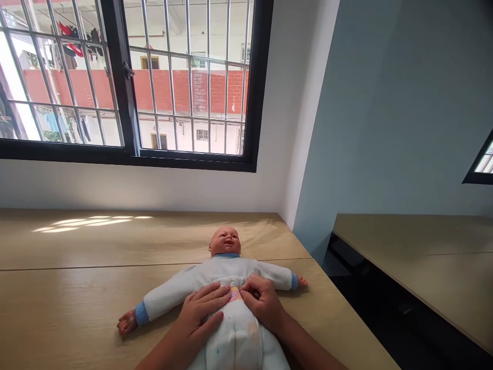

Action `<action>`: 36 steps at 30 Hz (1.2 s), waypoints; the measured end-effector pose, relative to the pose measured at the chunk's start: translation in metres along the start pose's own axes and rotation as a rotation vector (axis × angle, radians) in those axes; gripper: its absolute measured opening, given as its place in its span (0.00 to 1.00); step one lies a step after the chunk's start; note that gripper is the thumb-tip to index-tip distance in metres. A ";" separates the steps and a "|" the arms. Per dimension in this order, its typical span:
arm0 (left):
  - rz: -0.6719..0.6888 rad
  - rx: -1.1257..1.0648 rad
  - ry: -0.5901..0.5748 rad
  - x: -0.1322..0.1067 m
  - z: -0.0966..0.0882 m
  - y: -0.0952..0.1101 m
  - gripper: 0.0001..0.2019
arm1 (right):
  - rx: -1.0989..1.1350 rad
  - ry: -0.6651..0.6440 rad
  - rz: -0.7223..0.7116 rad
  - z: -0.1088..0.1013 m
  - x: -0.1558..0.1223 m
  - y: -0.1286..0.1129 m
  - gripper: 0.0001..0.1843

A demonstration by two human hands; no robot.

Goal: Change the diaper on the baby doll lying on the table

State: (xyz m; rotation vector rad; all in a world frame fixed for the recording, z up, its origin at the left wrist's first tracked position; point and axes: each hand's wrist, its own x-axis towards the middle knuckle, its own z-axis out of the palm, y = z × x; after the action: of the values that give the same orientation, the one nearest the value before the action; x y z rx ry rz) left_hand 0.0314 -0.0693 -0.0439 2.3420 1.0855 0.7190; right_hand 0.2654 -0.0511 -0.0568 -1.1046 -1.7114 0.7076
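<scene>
A baby doll [224, 241] lies on its back on the wooden table, arms spread wide, in a white long-sleeved top [177, 287] with blue cuffs and collar. Around its lower body is a white diaper [231, 329] with a pink and yellow patterned strip at the waist. My left hand [202, 313] rests flat on the doll's side and the diaper front, fingers stretched out. On the other side of the strip, my right hand [262, 300] has its thumb and index finger pinched at the diaper's waist edge. The doll's legs run out of view at the bottom.
The light wooden table [69, 308] meets the wall under a barred window [185, 82]. Its right edge slants down close to the doll's hand. Beyond a dark gap stands a second table [416, 252] against the blue-grey wall [385, 128].
</scene>
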 end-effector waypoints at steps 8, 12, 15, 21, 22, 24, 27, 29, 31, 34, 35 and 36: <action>-0.032 -0.343 0.269 0.004 0.003 -0.012 0.17 | 0.111 0.085 0.035 -0.007 -0.010 0.007 0.12; -0.213 -0.310 0.435 0.001 -0.003 -0.021 0.16 | 0.113 0.101 0.063 -0.005 -0.006 0.021 0.13; -0.331 -0.253 0.486 -0.001 -0.003 -0.027 0.17 | 0.086 0.109 0.071 -0.004 -0.002 0.025 0.16; -0.386 -0.250 0.552 0.000 -0.001 -0.041 0.17 | 0.053 0.118 0.095 -0.006 -0.002 0.026 0.24; -0.386 -0.262 0.557 0.001 -0.001 -0.043 0.17 | 0.045 0.116 0.094 -0.007 -0.003 0.026 0.24; -0.378 -0.297 0.546 0.001 -0.002 -0.045 0.19 | 0.028 0.115 0.094 -0.008 -0.005 0.027 0.23; -0.352 -0.361 0.486 0.002 -0.005 -0.045 0.25 | 0.006 0.123 0.099 -0.010 -0.007 0.029 0.23; -0.331 -0.362 0.442 0.001 -0.007 -0.046 0.26 | 0.000 0.120 0.102 -0.010 -0.007 0.029 0.23; -0.304 -0.298 0.434 0.000 -0.008 -0.046 0.22 | 0.005 0.108 0.103 -0.010 -0.007 0.029 0.23; -0.291 -0.137 0.496 -0.002 -0.005 -0.046 0.14 | 0.023 0.091 0.102 -0.007 -0.007 0.030 0.24; -0.303 -0.085 0.518 -0.002 -0.004 -0.045 0.13 | 0.028 0.089 0.103 -0.006 -0.006 0.031 0.24; -0.324 -0.038 0.534 -0.002 -0.002 -0.044 0.13 | 0.034 0.087 0.105 -0.005 -0.005 0.031 0.24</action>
State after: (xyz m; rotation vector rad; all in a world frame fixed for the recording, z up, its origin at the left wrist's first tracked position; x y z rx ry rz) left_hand 0.0046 -0.0443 -0.0688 1.9123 1.6067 1.2565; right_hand 0.2819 -0.0427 -0.0827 -1.1914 -1.5724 0.7405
